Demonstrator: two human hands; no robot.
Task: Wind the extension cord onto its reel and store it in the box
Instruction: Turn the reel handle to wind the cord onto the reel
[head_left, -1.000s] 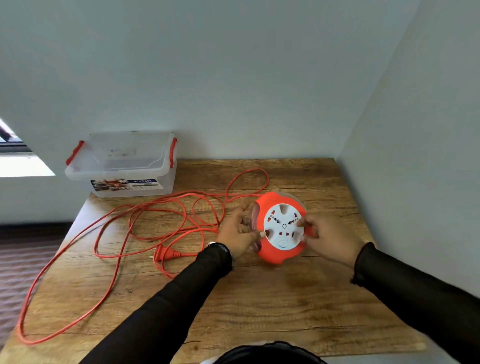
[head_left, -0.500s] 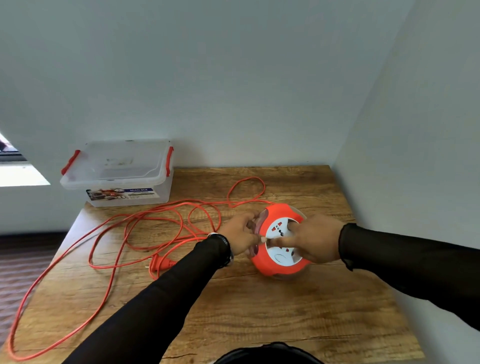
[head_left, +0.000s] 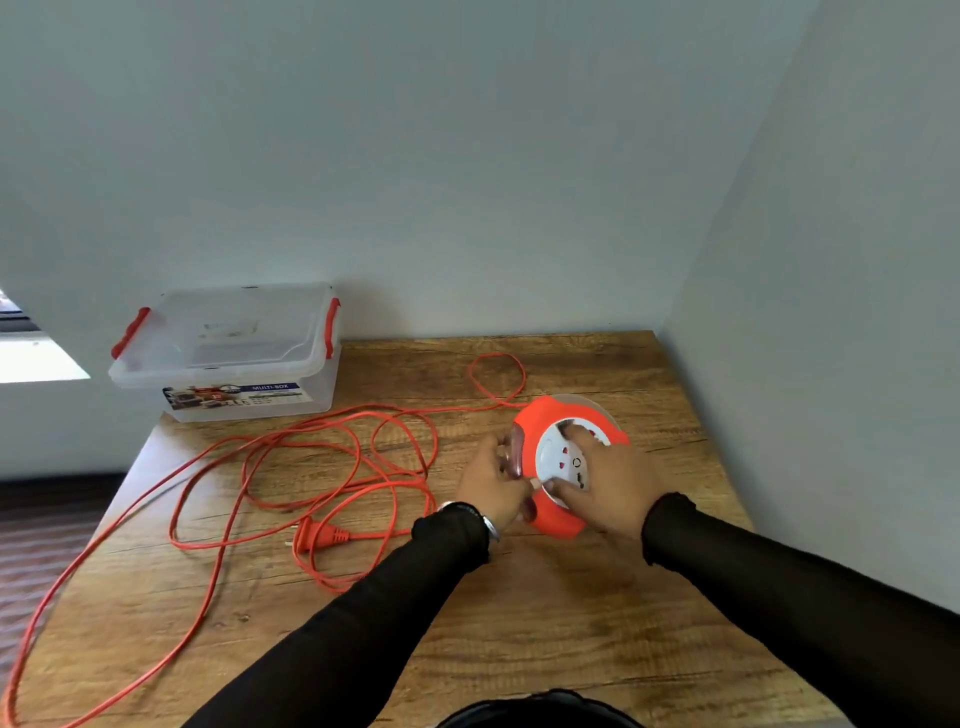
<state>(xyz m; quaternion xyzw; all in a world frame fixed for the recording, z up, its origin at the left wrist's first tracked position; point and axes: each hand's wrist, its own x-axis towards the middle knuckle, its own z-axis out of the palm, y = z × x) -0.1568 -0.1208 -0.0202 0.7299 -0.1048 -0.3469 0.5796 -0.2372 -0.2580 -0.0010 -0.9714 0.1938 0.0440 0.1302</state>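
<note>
Now we have our right hand (head_left: 610, 480) laid over the white socket face of the orange cord reel (head_left: 563, 467), where a second ago it only pinched the reel's right edge; its fingers (head_left: 576, 432) are spread and bent across the face, pressing on it. Our left hand (head_left: 493, 480) grips the reel's left rim as before, fingers curled round the clear edge. We judge this means winding is just beginning: the right hand looks placed to turn the face while the left steadies the body.

Left of our left fingers the orange extension cord (head_left: 311, 452) lies in loose tangled loops on the tabletop (head_left: 519, 623), one strand trailing off the near-left edge, so almost none looks wound yet. Compared with the earlier frame the small loop beyond the reel has tightened and drawn closer to it. The plug (head_left: 317, 535) lies left of our left wrist. The clear lidded storage box (head_left: 228, 353) sits well beyond our left fingers at the far-left corner, lid on, red latches at its ends.
</note>
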